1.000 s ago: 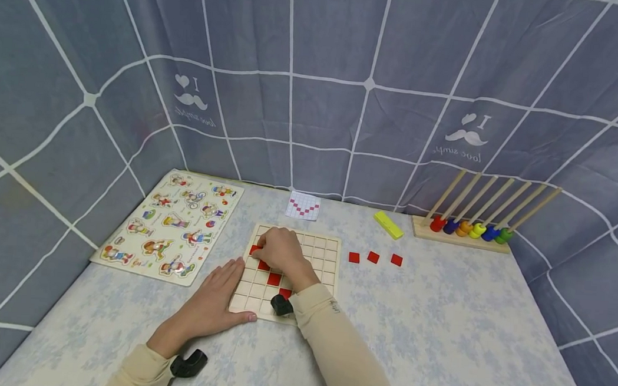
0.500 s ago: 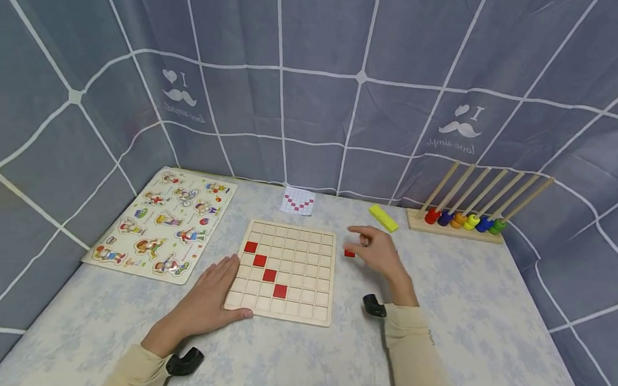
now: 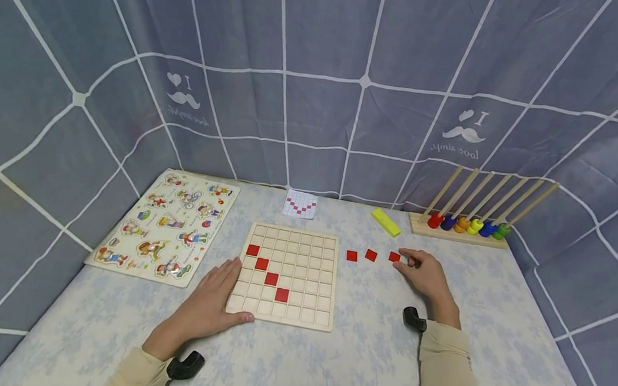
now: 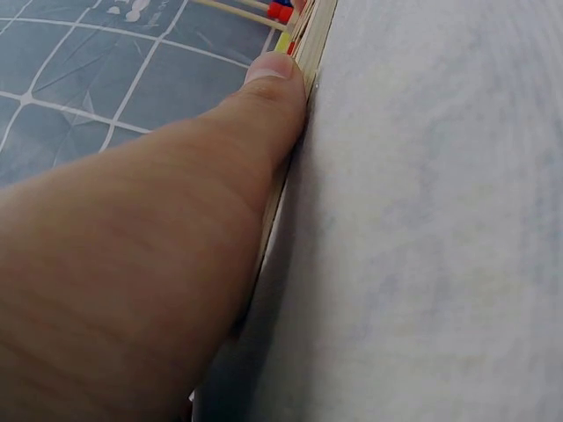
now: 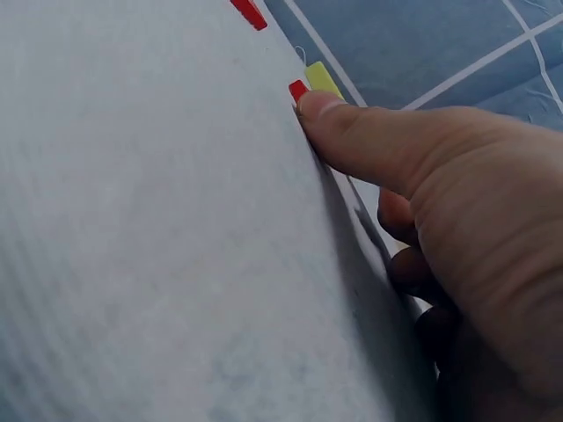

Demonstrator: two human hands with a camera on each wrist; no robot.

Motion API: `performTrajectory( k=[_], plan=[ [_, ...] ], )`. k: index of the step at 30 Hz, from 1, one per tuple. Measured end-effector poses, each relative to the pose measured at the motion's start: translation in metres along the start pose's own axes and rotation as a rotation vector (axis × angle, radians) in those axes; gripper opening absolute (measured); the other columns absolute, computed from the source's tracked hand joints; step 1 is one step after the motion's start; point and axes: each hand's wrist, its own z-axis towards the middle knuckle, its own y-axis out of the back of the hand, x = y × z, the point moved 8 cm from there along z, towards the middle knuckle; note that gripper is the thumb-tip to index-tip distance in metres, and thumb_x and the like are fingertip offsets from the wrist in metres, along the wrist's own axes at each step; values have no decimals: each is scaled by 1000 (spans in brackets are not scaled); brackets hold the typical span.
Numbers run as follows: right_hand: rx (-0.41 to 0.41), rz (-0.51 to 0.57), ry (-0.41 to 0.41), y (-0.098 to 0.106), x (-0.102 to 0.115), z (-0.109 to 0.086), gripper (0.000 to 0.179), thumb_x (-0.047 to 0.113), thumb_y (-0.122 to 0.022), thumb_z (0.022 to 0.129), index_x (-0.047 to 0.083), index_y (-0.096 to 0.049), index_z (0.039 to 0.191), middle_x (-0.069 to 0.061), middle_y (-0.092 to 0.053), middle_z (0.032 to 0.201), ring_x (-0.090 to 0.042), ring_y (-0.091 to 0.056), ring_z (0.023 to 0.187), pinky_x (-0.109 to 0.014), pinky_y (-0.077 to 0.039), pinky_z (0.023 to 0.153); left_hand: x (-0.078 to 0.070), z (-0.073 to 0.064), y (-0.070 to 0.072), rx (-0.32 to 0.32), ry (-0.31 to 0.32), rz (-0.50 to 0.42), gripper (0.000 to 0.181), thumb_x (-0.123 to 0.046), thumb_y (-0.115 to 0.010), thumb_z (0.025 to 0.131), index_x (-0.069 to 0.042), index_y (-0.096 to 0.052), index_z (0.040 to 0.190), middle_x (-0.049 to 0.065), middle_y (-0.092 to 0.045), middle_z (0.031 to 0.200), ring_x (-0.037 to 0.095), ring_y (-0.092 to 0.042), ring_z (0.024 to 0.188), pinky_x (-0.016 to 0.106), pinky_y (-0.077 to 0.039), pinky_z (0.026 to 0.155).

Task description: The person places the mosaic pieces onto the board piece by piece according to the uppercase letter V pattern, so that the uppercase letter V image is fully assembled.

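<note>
My left hand (image 3: 203, 304) lies with straight fingers along the left edge of a wooden grid board (image 3: 309, 287), its thumb at the near edge. Several red square tiles (image 3: 271, 279) sit in the board's cells in a diagonal running down to the right. Right of the board, my right hand (image 3: 427, 277) pinches a red tile (image 3: 394, 256) between thumb and index finger, low at the tabletop. In the right wrist view the thumb covers most of that tile (image 5: 297, 89). Two more loose red tiles, one nearer the board (image 3: 352, 256) and one between (image 3: 371, 254), lie in the same row.
A small pattern card (image 3: 300, 205) with a pink V lies behind the board. A yellow block (image 3: 386, 222) rests behind the loose tiles. At the back right stands a peg rack (image 3: 460, 232) with coloured beads. A picture puzzle board (image 3: 165, 231) lies at left.
My right hand has left the upper-left tile on the board, moved right past the nearer loose tiles and reached the rightmost one. My left hand stays at the board's edge.
</note>
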Motion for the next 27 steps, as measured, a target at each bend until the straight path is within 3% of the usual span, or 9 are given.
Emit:
performTrajectory(
  k=[7, 17, 27],
  plan=[
    [-42, -17, -49, -4, -1, -7, 44, 36, -70, 97, 4, -70, 128, -2, -48, 81, -20, -44, 79, -34, -34, 72, 2, -1, -2, 21, 4, 2, 122, -69, -74, 79, 4, -21, 161, 20, -24, 168, 41, -24, 156, 59, -20, 125],
    [-154, -172, 172, -1, 17, -4, 30, 28, -73, 94, 2, -74, 108, -2, -50, 72, -17, -43, 67, -32, -38, 67, 0, -1, 2, 4, 8, 4, 122, -68, -75, 79, 6, -21, 160, 22, -25, 168, 43, -25, 155, 60, -22, 124],
    [-204, -126, 164, 2, 18, -11, 29, 31, -75, 91, 4, -74, 101, -2, -49, 72, -18, -45, 69, -33, -41, 70, 0, 1, -3, 9, 10, -1, 122, -68, -75, 79, 6, -22, 160, 22, -25, 168, 43, -24, 155, 60, -22, 124]
  ],
)
